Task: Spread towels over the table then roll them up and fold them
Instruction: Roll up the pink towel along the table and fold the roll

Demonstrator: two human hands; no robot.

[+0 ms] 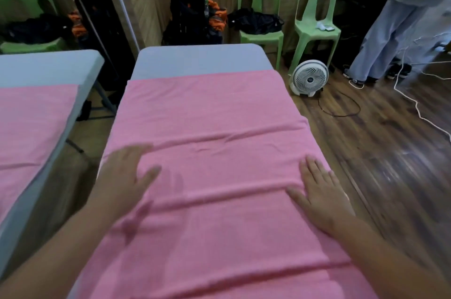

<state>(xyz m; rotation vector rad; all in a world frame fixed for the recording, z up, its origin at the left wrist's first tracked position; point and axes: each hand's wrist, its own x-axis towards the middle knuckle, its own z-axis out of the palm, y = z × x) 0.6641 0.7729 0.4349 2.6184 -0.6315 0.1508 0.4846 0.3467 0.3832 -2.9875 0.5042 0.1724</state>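
A pink towel (207,142) lies spread over the grey desk (200,58) at frame centre, creased across, with the left hand (127,176) and right hand (319,193) pressed flat on it, fingers splayed, gripping nothing.

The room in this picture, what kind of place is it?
Probably a massage or spa training room, though that is a guess: two padded tables side by side with pink towels, plastic chairs along the wall, and a floor fan.
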